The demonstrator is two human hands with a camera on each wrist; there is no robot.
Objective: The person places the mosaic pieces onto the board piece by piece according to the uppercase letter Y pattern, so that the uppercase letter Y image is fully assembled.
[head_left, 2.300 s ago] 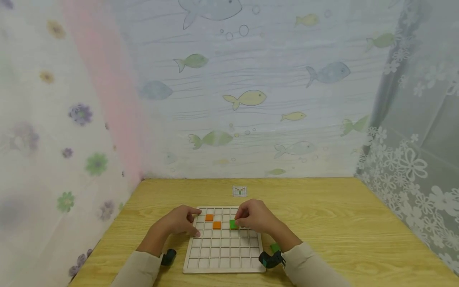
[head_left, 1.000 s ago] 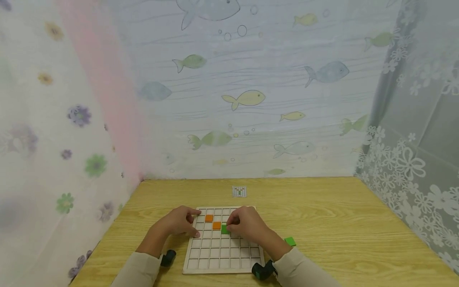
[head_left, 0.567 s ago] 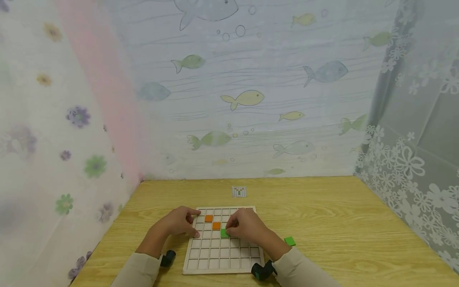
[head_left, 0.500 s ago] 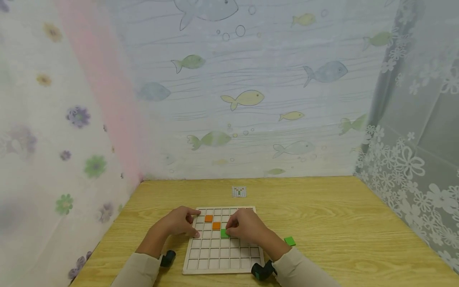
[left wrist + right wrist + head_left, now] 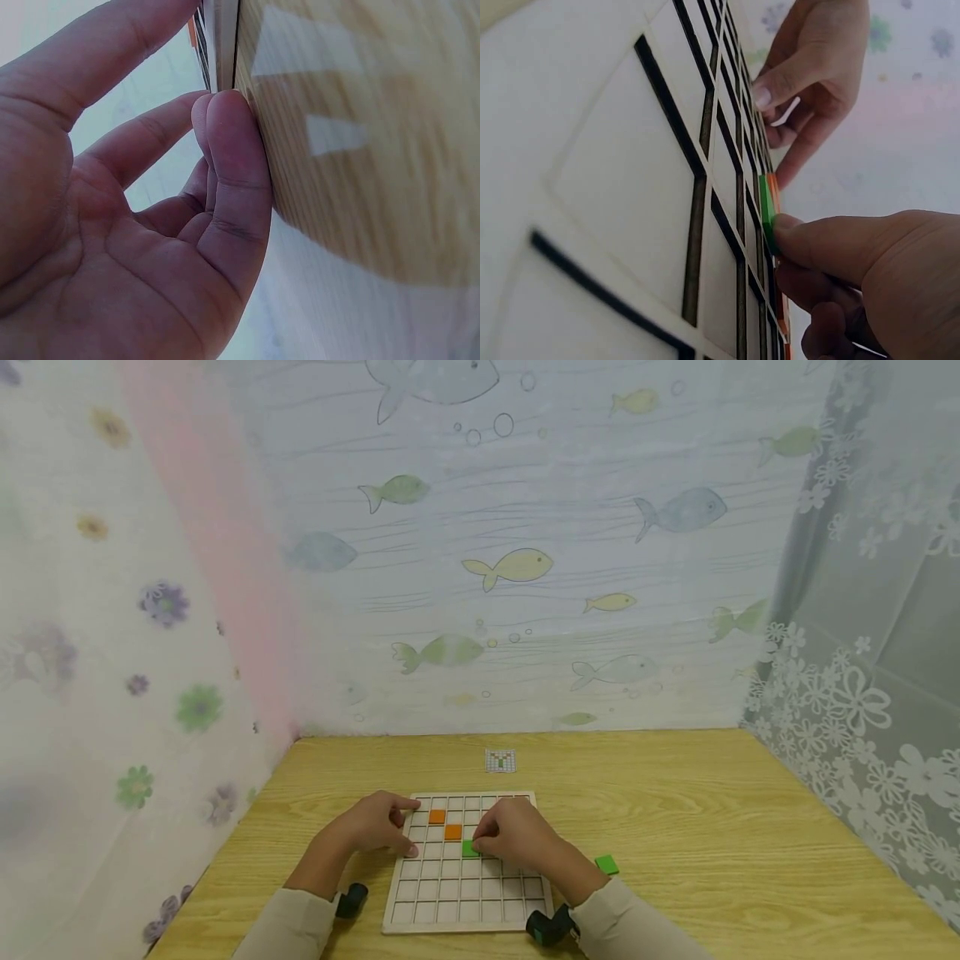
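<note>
1. Your left hand [image 5: 371,821] rests at the board's 10 o'clock edge, thumb and index spread apart along the rim, pinching nothing. It probably braces the board [image 5: 450,889] against sliding on the counter [image 5: 712,827].
2. Your right hand [image 5: 517,835] has thumb and fingers closed in a light pinch on the green tile [image 5: 468,849]. Taking it by the 3 o'clock side likely leaves the rest of the tile in sight.
3. That tile is over a cell near the board's centre, toward 12; you cannot tell whether it sits fully down. The two orange tiles [image 5: 453,832] lie from it toward 10 to 11 o'clock, making a diagonal.
4. The spare tile [image 5: 607,865], also green, lies on the counter off the board's 3 o'clock side, seemingly within easy reach of your right hand.
5. The card [image 5: 501,761] lies between 12 and 1 o'clock, presumably for you to consult. It shows a small coloured grid; you can read no lettering on it.
6. No brand is legible on either tile colour or the board.
</note>
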